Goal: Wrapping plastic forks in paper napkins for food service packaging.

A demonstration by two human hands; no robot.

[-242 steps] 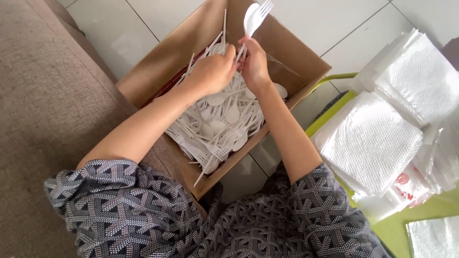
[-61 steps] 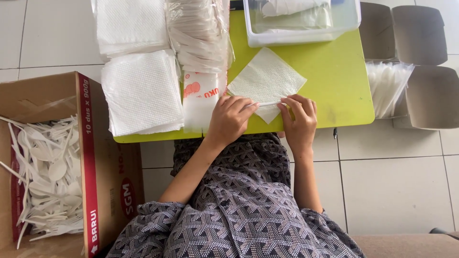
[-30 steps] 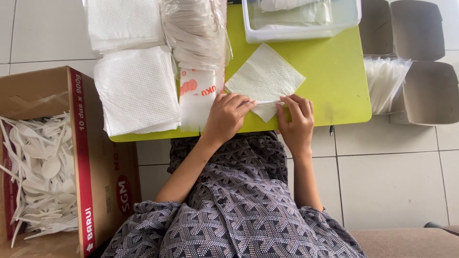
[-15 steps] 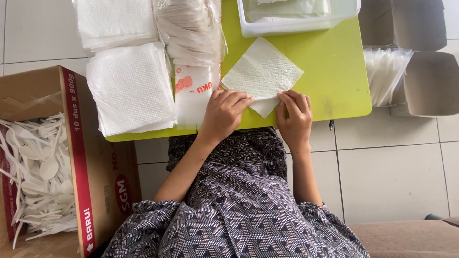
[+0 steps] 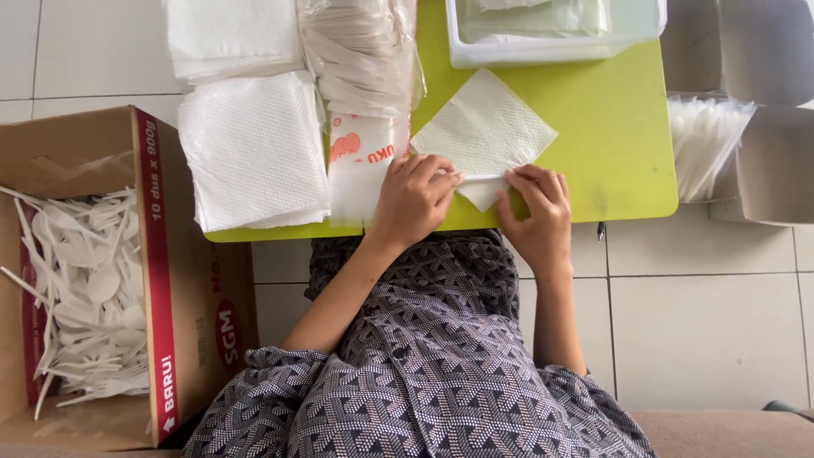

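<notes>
At the far left of the frame an open brown cardboard box (image 5: 182, 280) with a red printed band stands on the pale tiled floor, filled with a loose heap of white plastic spoons (image 5: 80, 288). To its right, at the upper left of the small lime-green table (image 5: 615, 136), lie two stacks of white embossed paper napkins (image 5: 250, 148). Just beside them, at top centre, is a clear plastic bag of pale disposable cutlery (image 5: 365, 59) with orange print on its lower end.

At the table's near edge, in the middle of the frame, a single white paper napkin (image 5: 483, 127) lies turned like a diamond. The left hand (image 5: 415, 199) rests flat on its lower left corner, fingers together and bent, pressing the paper down. The right hand (image 5: 536, 216) pinches the napkin's folded lower edge between thumb and fingertips.

At top right sits a clear plastic tub (image 5: 551, 51). At the right edge a grey cardboard box (image 5: 776, 170) holds a bundle of white plastic cutlery (image 5: 704, 144).
</notes>
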